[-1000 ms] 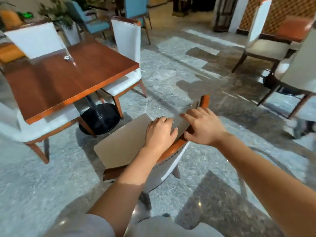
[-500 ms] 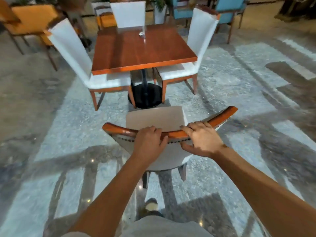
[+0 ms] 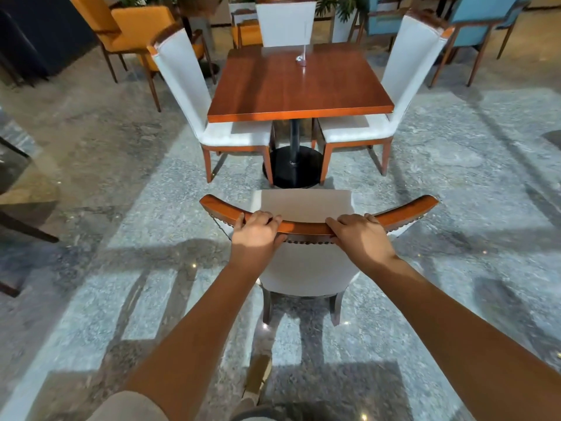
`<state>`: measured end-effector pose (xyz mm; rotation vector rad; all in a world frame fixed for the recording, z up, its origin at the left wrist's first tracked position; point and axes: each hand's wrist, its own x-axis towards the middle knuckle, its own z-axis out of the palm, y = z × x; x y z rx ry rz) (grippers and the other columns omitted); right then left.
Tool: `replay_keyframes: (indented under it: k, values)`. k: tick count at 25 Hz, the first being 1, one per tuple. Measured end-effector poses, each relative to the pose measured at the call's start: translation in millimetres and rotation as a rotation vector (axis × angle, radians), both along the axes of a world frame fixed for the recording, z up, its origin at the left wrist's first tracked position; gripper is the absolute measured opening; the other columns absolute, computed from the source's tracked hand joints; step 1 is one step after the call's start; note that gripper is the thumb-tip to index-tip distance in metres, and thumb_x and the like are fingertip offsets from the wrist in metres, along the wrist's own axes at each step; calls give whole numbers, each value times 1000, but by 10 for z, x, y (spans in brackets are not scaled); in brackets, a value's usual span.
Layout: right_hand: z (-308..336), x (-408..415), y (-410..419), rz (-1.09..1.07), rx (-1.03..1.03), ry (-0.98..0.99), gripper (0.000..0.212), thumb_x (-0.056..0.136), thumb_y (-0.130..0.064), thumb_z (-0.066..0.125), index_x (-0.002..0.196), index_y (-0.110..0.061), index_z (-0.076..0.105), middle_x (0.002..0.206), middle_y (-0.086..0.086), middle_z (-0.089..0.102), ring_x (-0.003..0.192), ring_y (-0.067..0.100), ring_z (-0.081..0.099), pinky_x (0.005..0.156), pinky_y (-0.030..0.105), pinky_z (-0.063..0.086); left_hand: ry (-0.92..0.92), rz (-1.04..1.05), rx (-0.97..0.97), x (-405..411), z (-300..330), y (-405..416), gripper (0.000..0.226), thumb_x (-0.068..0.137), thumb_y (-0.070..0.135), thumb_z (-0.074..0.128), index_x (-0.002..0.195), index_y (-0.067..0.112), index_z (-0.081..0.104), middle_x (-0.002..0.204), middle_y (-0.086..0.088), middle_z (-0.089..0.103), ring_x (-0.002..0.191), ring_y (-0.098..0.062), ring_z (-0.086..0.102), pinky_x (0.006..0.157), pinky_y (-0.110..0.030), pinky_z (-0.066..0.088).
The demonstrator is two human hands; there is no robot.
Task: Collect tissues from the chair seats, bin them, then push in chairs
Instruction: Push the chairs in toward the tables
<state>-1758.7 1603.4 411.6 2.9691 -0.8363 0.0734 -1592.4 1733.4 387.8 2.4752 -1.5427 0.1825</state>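
A white chair with a curved wooden top rail (image 3: 306, 228) stands right in front of me, its bare seat (image 3: 303, 205) facing a square wooden table (image 3: 299, 83). My left hand (image 3: 256, 235) grips the rail left of centre. My right hand (image 3: 361, 235) grips it right of centre. The chair stands a short way back from the table's black pedestal base (image 3: 293, 168). No tissue shows on any seat in view.
Two white high-backed chairs (image 3: 188, 86) (image 3: 406, 74) are tucked in at the table's left and right, a third (image 3: 285, 22) at the far side. A small stand (image 3: 302, 57) sits on the tabletop. Orange chairs (image 3: 133, 28) and blue chairs (image 3: 473, 28) stand behind. My foot (image 3: 258, 378) is on the stone floor.
The chair has swung round from slanted to square-on with the table. My hands have spread apart along the rail. The table now sits straight ahead and closer.
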Motion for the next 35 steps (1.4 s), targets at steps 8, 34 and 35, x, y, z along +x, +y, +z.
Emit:
replay_keyframes:
  k: [8,34,35]
  values:
    - [-65,227,-352,41,-19,-4,34,93,-23,49,126,-17,45,108,8,63,100,29,58,92,37,41,45,20,31,183,19,-291,44,91,33,49,132,16,46,130,-8,52,129,-21,38,113,-50,16]
    - [-118,2260,-2949,-9,36,-11,41,93,-16,50,133,-20,39,124,7,57,116,28,50,107,42,29,-13,29,-81,2189,-50,-2873,37,88,27,57,121,12,55,121,-12,61,122,-26,49,109,-51,21]
    - [-132,2319,-3029,-6,34,-19,41,93,-16,49,133,-20,39,124,7,57,116,27,50,107,41,29,-5,36,-93,2233,-44,-2938,35,87,26,58,119,11,57,119,-13,62,121,-26,50,109,-52,22]
